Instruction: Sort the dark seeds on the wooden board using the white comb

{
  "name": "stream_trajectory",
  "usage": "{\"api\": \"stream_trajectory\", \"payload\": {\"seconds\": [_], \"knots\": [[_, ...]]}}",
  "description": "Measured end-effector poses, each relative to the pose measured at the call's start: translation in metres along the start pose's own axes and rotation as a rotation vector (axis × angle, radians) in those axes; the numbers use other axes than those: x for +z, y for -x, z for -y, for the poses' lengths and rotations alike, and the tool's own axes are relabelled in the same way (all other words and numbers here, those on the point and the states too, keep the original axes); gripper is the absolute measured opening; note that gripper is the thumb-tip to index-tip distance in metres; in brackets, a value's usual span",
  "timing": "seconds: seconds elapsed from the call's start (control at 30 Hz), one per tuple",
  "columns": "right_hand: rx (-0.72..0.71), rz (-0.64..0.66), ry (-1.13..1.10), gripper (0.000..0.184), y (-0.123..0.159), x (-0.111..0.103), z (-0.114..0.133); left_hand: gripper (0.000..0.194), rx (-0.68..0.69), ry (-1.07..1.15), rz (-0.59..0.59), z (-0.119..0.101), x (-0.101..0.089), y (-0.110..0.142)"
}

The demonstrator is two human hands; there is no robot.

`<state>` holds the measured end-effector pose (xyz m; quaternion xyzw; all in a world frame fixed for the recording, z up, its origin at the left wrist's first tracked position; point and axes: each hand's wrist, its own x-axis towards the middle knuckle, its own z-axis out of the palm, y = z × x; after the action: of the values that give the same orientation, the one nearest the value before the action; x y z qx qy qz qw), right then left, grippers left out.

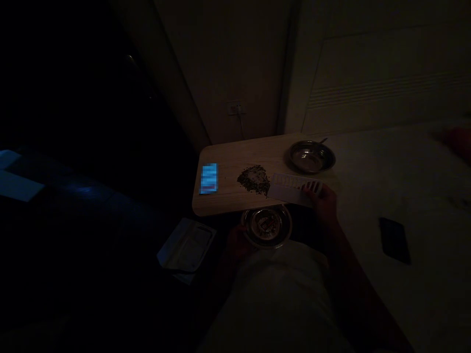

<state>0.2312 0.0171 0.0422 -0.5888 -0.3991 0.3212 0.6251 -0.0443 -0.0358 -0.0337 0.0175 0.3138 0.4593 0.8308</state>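
Observation:
The scene is very dark. My left hand [238, 241] grips the left rim of a round metal bowl [286, 235], held just below the front edge of a small wooden table [228, 156]. Inside the bowl lie some dark bits, too dim to name. My right hand [324, 202] is closed on the right end of a white flat panel [285, 192] with a row of slot-like marks along its upper side. The panel's left end touches or nearly touches a pile of small dark seeds or grains [253, 180] with a paler middle.
Behind the panel stands a wider metal bowl [312, 159] with a utensil handle over its rim. A lit phone screen [209, 178] is at the table's left. A dark phone [394, 240] lies on the pale surface at right. A pale bag [187, 247] sits lower left.

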Motion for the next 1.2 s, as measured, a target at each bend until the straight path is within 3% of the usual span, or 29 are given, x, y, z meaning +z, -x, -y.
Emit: {"api": "stream_trajectory", "payload": {"seconds": [0.17, 1.0, 1.2], "knots": [[-0.026, -0.014, 0.009, 0.026, 0.0000, -0.0001, 0.0012, 0.034, 0.040, -0.010, -0.082, 0.0014, 0.0040, 0.0012], [0.050, 0.069, -0.024, 0.036, 0.0015, 0.0028, 0.0043, 0.033, 0.030, -0.015, -0.066, 0.0011, -0.0004, 0.0000], [0.062, 0.110, -0.015, 0.038, 0.0012, 0.0031, 0.0047, 0.039, 0.054, -0.003, 0.005, 0.0028, 0.0021, -0.0007]]}}
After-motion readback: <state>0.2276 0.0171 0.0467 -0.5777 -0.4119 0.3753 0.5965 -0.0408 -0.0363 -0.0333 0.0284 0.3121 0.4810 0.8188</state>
